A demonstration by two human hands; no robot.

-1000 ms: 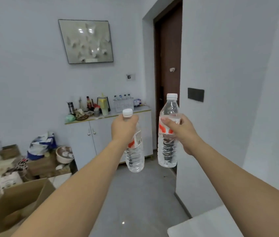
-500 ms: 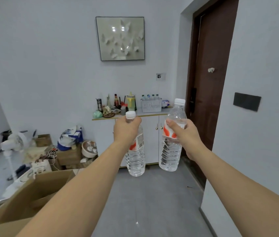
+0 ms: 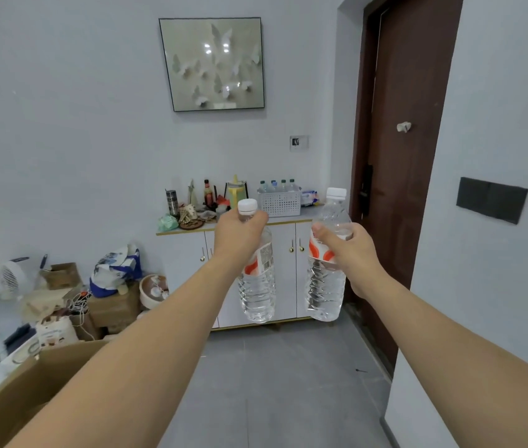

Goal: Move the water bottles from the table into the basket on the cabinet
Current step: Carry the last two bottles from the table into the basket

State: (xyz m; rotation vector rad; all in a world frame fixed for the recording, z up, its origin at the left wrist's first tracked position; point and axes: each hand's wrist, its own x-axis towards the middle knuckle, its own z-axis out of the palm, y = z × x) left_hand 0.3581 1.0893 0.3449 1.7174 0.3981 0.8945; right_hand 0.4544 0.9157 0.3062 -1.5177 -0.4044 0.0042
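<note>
My left hand [image 3: 238,236] grips a clear water bottle [image 3: 257,294] near its white cap, and the bottle hangs upright in the air. My right hand [image 3: 348,250] holds a second clear water bottle [image 3: 325,286] around its red and white label. Both arms are stretched forward at chest height. Straight ahead stands a white cabinet [image 3: 188,257] against the far wall. On its top sits a white perforated basket [image 3: 280,203] with several capped bottles standing inside. Both held bottles are well short of the basket.
An open cardboard box [image 3: 13,399] is at the lower left. Boxes, bags, a bowl and a white fan [image 3: 0,282] clutter the floor left of the cabinet. A brown door [image 3: 398,176] is to the right, and a white wall corner [image 3: 482,253] juts out nearer. Grey floor leads to the cabinet.
The view has swung right and moved closer to the cabinet, which now looks larger and more centred. Both hands keep their bottles held out in front.
</note>
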